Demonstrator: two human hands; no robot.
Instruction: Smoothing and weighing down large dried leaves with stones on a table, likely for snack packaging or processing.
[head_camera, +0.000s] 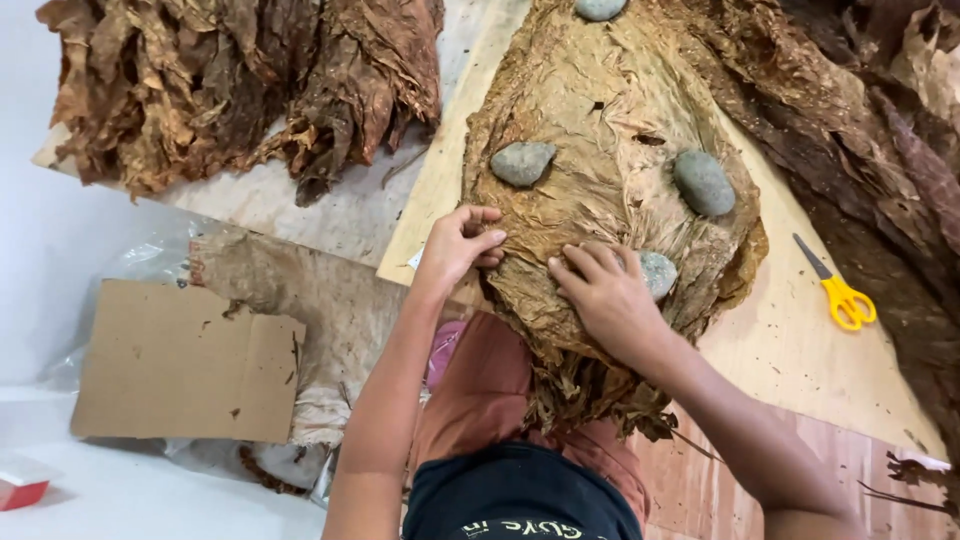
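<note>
- Our left hand (462, 243) pinches the edge of the flattened stack of dry tan leaves (600, 190)
- Our right hand (603, 292) presses flat, fingers spread, the grey round stone (657, 273) at its 3 o'clock

The single head-worn camera looked steeply down from close above, facing the wooden board (800, 350) that ran diagonally toward the frame's lower right.

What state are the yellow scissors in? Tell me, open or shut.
Shut. The scissors lie flat on the board with the blades together in one thin line, well right of both hands.
</note>
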